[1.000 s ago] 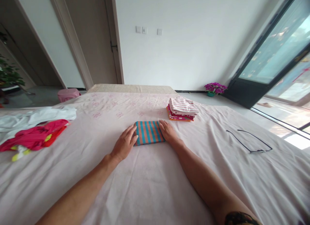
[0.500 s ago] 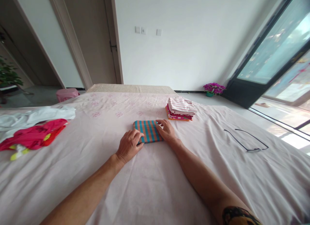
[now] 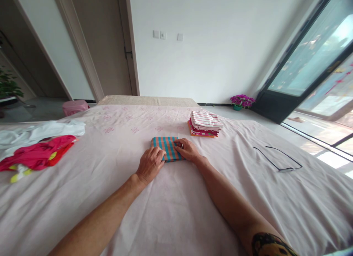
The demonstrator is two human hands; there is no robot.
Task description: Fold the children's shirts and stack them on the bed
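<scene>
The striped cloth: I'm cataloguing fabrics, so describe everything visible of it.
The cloth has teal and orange stripes, looks like fabric and is folded into a flat rectangle. It lies on the sheet, nearer the camera than the stack. The left fingers touch its near left part, the right fingers its right side; their grip is unclear.

Striped cloth [image 3: 168,143] part-hidden by left grip [image 3: 150,163] and right grip [image 3: 190,151], plant [image 3: 9,83] cropped left, arms [image 3: 107,210] cropped below
</scene>
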